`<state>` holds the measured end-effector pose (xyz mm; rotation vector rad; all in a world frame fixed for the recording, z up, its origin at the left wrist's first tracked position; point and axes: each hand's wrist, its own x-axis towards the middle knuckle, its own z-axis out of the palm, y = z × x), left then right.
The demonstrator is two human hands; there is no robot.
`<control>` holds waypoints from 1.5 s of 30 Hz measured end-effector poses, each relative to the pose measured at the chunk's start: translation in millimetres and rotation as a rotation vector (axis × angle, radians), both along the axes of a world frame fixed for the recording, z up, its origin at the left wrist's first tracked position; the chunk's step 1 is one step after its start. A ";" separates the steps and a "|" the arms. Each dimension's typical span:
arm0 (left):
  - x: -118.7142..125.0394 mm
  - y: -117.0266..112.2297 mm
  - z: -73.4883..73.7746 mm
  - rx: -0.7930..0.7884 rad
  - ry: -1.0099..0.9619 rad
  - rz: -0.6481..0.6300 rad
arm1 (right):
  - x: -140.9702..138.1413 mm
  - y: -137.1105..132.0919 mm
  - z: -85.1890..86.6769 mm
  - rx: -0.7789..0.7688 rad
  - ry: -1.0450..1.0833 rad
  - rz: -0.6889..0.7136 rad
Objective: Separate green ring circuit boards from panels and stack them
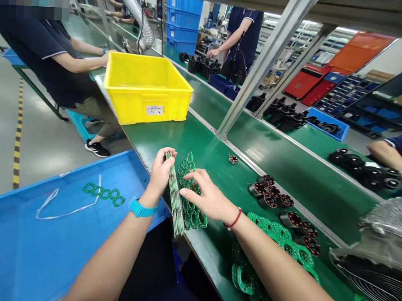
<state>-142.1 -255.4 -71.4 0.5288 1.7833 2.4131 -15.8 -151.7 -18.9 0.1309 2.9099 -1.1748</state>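
My left hand [160,171] is closed on a stack of green ring-shaped circuit board strips [175,198], held on edge at the near edge of the green bench [222,138]. My right hand [207,196] lies just right of the stack with its fingers spread, fingertips on more green ring boards [191,213] lying flat on the bench. Further green ring boards [277,237] lie under and beside my right forearm. A row of small wound motor stators [272,197] stands just right of my right hand.
A blue tray [48,232] on my left holds one green strip [104,193] and a white band. A yellow crate [147,87] stands farther up the bench. Slanted metal struts [259,72] rise from mid-bench. Other people work along both sides. Black motor parts [365,170] sit at the right.
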 end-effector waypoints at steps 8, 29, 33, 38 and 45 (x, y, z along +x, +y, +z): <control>1.5 0.5 -2.6 0.009 0.014 -0.032 | -2.2 -6.5 3.2 -0.031 -0.042 0.039; 4.4 2.8 0.6 0.026 -0.018 -0.033 | -0.8 -2.1 -1.0 -0.109 -0.008 0.040; 4.9 2.9 0.5 0.029 -0.025 -0.035 | -0.7 -1.9 -0.8 -0.115 -0.011 0.040; 4.2 3.1 -1.6 0.030 -0.008 -0.028 | -1.0 -3.0 0.4 -0.109 -0.018 0.045; 2.9 1.9 -3.9 0.019 0.008 -0.027 | 0.7 -1.0 -1.3 -0.133 0.008 0.054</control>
